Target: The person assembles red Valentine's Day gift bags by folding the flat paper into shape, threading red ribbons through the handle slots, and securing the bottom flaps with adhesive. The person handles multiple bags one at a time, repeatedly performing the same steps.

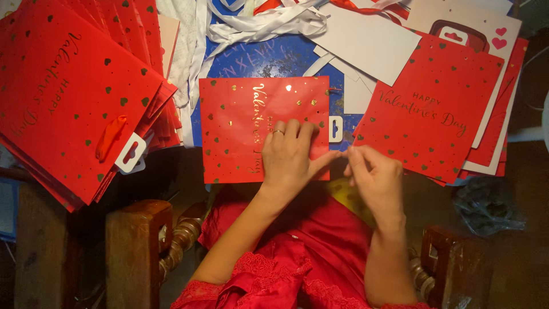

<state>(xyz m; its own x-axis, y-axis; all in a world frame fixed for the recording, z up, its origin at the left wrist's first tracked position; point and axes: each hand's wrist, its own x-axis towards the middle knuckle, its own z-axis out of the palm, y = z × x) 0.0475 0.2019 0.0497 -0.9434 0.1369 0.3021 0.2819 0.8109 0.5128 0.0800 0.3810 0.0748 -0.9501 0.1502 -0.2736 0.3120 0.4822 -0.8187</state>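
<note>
Flat red gift bag (240,129) with gold hearts and gold script, lying centre on the blue table top (286,60), long edge toward the body. White card tab (335,129) with an oblong slot sticking out at the bag's right edge.

Left hand (287,157) pressed flat on the bag's lower right corner, palm down. Fingers (293,130) together and extended onto the red paper, ring on 1 finger. Thumb stretched right, off the bag's edge, tip meeting the right hand.

Right hand (372,174) just beside the bag's right edge, below the tab. Thumb and forefinger pinched together at the point where the left thumb arrives; remaining fingers curled in. Object in the pinch too small to tell. Cannot tell whether the pinch touches the bag's edge.

Right of centre: stack of like red bags (432,109), tilted, gold script and dark hearts on the top 1. White sheets (372,40) above it and between it and the centre bag. 1 white bag with pink hearts (498,35) at upper right.

Left of centre: larger tilted stack of red bags (68,97), top 1 with a red ribbon loop (110,137) through a white slotted tab (130,153).

Top centre: white ribbons (257,23) bunched on the table.

Below the table: red lace-trimmed garment (297,252) across the lap, wooden chair arms (137,240) on both sides.
</note>
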